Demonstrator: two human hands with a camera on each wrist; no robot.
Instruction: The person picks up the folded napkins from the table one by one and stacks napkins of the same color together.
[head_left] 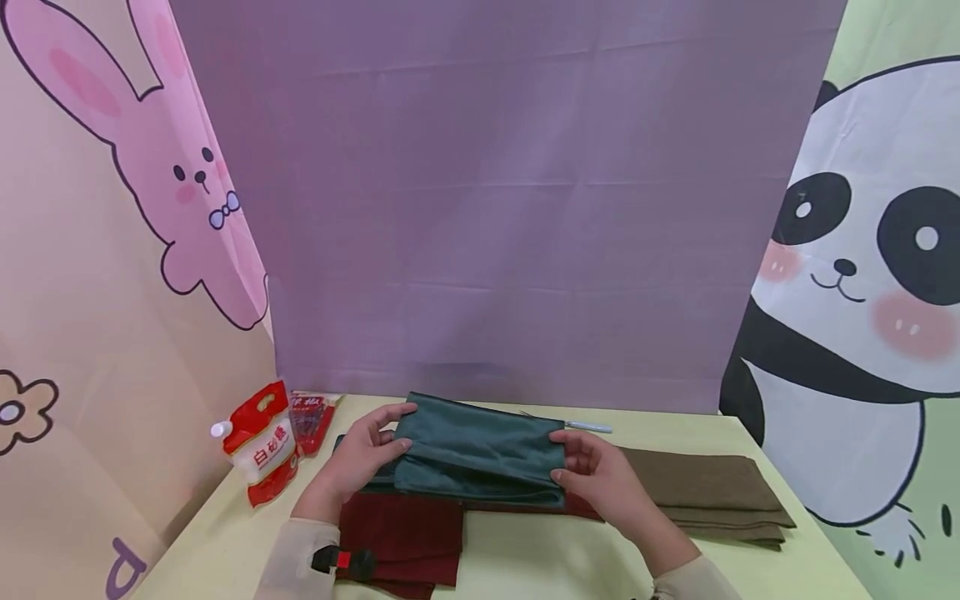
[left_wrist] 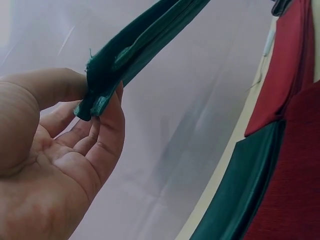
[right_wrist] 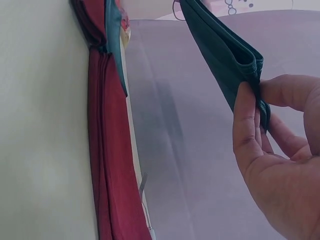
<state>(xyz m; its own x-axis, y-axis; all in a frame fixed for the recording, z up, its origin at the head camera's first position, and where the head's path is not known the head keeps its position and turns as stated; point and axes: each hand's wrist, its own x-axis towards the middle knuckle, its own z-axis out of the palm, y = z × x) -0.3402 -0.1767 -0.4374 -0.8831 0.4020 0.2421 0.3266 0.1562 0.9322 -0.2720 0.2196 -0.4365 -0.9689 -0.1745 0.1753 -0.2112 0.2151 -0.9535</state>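
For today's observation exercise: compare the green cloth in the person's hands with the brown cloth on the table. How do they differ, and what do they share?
The green cloth is dark teal; the brown cloth is olive-brown. The green cloth is held up, pinched at one end by the left hand and at the other by the right hand; the brown cloth lies untouched on the table. The green cloth is above a red cloth; the brown cloth lies to the right of it. Both are folded flat.
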